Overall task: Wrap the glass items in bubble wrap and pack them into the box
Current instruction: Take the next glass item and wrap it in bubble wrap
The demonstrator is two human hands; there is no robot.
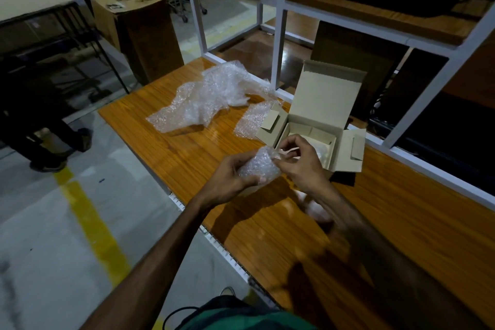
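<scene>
My left hand (230, 171) grips a bubble-wrapped bundle (258, 166) above the counter (267, 222), just near-left of the open box (316, 126). My right hand (300, 161) pinches its far end closed. Loose bubble wrap (211, 94) lies farther left.

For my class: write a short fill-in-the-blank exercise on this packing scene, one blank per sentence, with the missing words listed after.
1. Both hands, left and right, hold a bundle wrapped in ____ wrap.
2. The box on the table has its lid ____.
3. The loose wrap lies to the ____ of the box.
4. The floor line is coloured ____.

Missing words: bubble; open; left; yellow
</scene>
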